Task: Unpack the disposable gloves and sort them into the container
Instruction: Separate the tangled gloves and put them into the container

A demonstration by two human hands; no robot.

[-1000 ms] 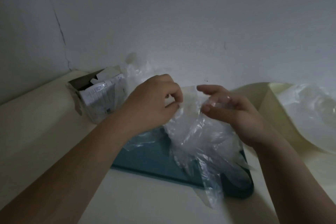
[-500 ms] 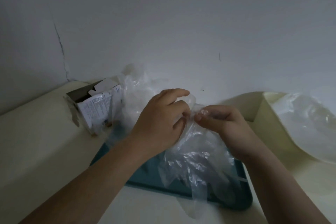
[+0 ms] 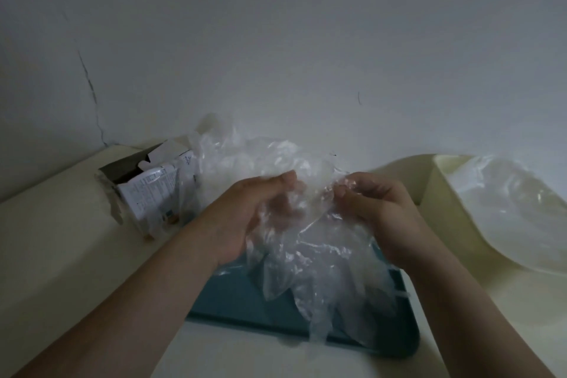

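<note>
Clear plastic gloves hang above the teal tray, pinched by left hand and right hand, now drawn apart, likely peeling one free for the container at the right edge of the table.

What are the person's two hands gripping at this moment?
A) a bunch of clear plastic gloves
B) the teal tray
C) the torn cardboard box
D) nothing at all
A: the left hand and the right hand both pinch the clear plastic gloves, held up over the teal tray, while the torn cardboard box lies untouched to the left.
</note>
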